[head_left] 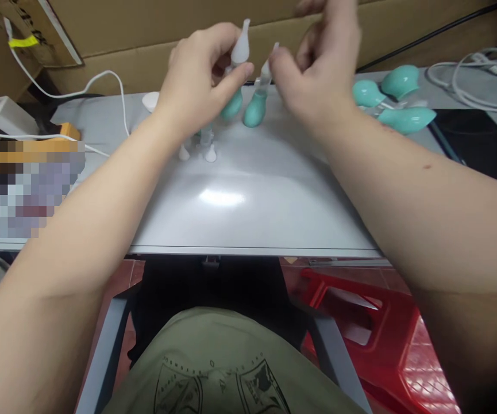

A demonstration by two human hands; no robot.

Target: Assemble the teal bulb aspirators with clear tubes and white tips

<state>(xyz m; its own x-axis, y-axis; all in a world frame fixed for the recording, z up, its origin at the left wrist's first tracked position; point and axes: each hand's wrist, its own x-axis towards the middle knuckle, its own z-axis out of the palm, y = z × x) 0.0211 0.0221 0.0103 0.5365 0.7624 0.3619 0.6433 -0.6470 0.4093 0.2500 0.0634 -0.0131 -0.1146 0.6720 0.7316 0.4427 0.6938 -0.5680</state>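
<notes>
My left hand (pixel 207 72), raised above the desk's far side, is closed round a bulb nasal aspirator with a white tip (pixel 242 47) upward and a teal bulb (pixel 232 106) below. To its right is a second aspirator (pixel 255 108), tilted, with a clear neck and white tip. My right hand (pixel 317 66) has its thumb against that tip; its other fingers are partly hidden and slightly blurred. Below my left wrist, small white tips (pixel 211 153) with clear parts lie on the desk. A white rounded piece (pixel 150 102) shows behind my left forearm.
Several teal bulbs (pixel 407 119) with clear parts lie right of my right wrist. A dark flat panel (pixel 481 144) and coiled white cable (pixel 463 80) are farther right. At left are a white charger (pixel 9 118) and cables. Cardboard (pixel 153 29) stands behind; a red stool (pixel 386 322) is below.
</notes>
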